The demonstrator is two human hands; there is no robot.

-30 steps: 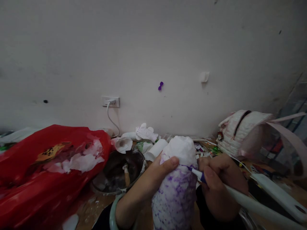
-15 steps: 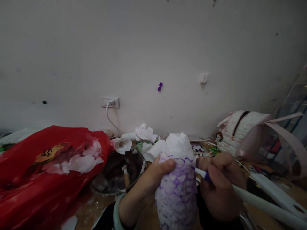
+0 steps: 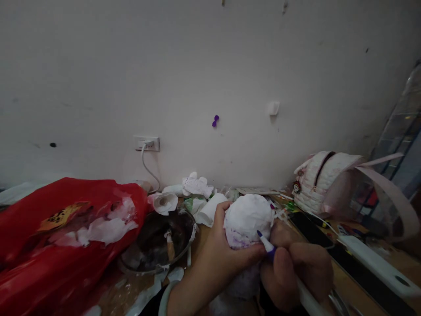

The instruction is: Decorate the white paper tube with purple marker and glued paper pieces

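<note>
My left hand is wrapped round a white, lumpy paper-covered roll, thumb across its front and fingers behind. The rounded white top tilts toward me, and purple marks show on the part below it. In my right hand is a purple-tipped marker pen with a white barrel. Its tip is at the white top, touching or very close to it. Much of the roll's lower body is hidden behind my hands.
A red plastic bag lies at left beside a dark pan. White paper pieces sit by the wall. At right are a quilted pink-white backpack, a black phone-like slab and a long white object. A cable hangs from the socket.
The roll has tipped so its white top faces me, and my left thumb has moved lower across it. The pen tip has shifted from the purple-marked side to the white top.
</note>
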